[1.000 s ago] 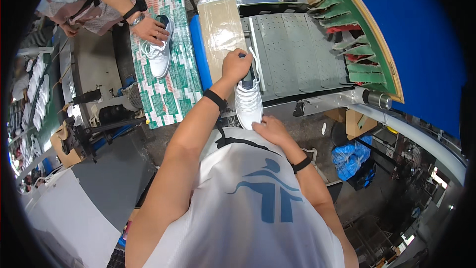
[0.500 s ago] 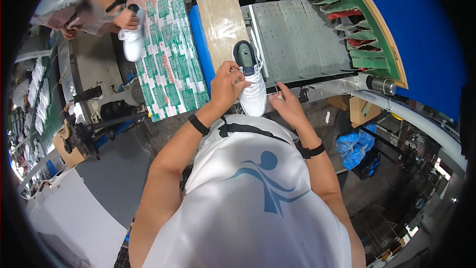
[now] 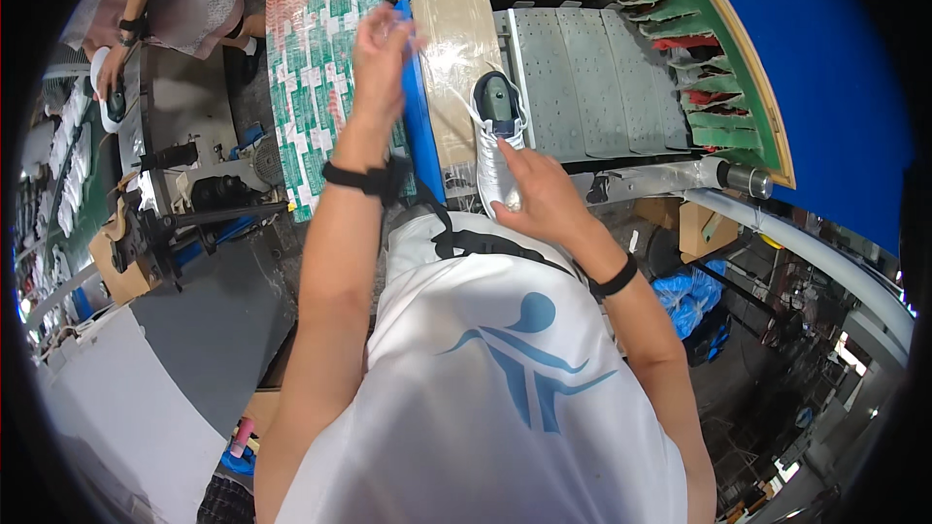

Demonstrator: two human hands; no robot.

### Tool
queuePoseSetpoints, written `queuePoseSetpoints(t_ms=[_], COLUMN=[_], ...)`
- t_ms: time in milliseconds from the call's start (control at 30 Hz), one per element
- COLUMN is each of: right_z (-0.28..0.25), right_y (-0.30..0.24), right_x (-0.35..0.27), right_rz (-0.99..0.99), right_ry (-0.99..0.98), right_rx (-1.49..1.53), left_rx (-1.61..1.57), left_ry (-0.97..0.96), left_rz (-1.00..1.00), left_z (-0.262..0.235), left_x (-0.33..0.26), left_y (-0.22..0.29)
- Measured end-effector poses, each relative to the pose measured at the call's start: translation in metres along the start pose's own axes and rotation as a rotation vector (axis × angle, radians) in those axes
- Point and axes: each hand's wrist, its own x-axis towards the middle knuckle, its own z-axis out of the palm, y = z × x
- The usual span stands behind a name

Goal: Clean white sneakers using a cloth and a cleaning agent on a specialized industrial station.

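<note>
A white lace-up sneaker (image 3: pixel 492 170) with a dark lining stands on the near end of the tan-covered strip, its toe toward me. A dark green form (image 3: pixel 498 95) fills its opening. My right hand (image 3: pixel 540 196) grips the shoe's right side near the toe, with index finger and thumb over the laced front. A loose white lace (image 3: pixel 452 97) runs up and left from the shoe. My left hand (image 3: pixel 382 63) is raised above the blue edge left of the strip. Its fingers are smeared by motion, so anything in them cannot be made out.
A perforated grey conveyor (image 3: pixel 573 78) leads right to a green flap curtain (image 3: pixel 714 73). Left stands a table wrapped in green-and-white printed film (image 3: pixel 316 58). Beyond it, a co-worker's hand (image 3: pixel 112 73) holds another white shoe (image 3: pixel 104 102). A metal rail (image 3: pixel 660 173) borders the conveyor's near side.
My left hand has left the laces and swung up and left. My right hand has moved left onto the shoe. The co-worker's shoe has shifted further left.
</note>
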Motion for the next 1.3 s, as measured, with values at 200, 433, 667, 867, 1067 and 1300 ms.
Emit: queuePoseSetpoints(t_ms=[200,433,667,867,1067,1300], right_z=[0.013,0.009,0.005,-0.010,-0.006,-0.072], right_y=[0.011,0.007,-0.010,0.030,0.029,-0.010], right_x=[0.016,0.032,0.012,-0.009,-0.012,-0.058], right_rz=[-0.103,0.287,0.094,0.352,0.242,0.329], right_ry=[-0.112,-0.009,-0.409,0.064,0.061,-0.220], right_rx=[-0.273,0.514,0.599,0.311,0.189,0.219], left_rx=[1.010,0.865,0.866,0.981,0.881,0.831], left_ry=[-0.584,-0.843,-0.885,-0.804,-0.718,-0.697], left_rz=[0.237,0.207,0.103,0.097,0.113,0.163], left_z=[-0.029,-0.003,-0.004,0.013,0.014,0.009], left_x=[0.012,-0.023,-0.019,-0.038,-0.047,-0.042], left_y=[-0.037,-0.086,-0.084,-0.099,-0.105,-0.109])
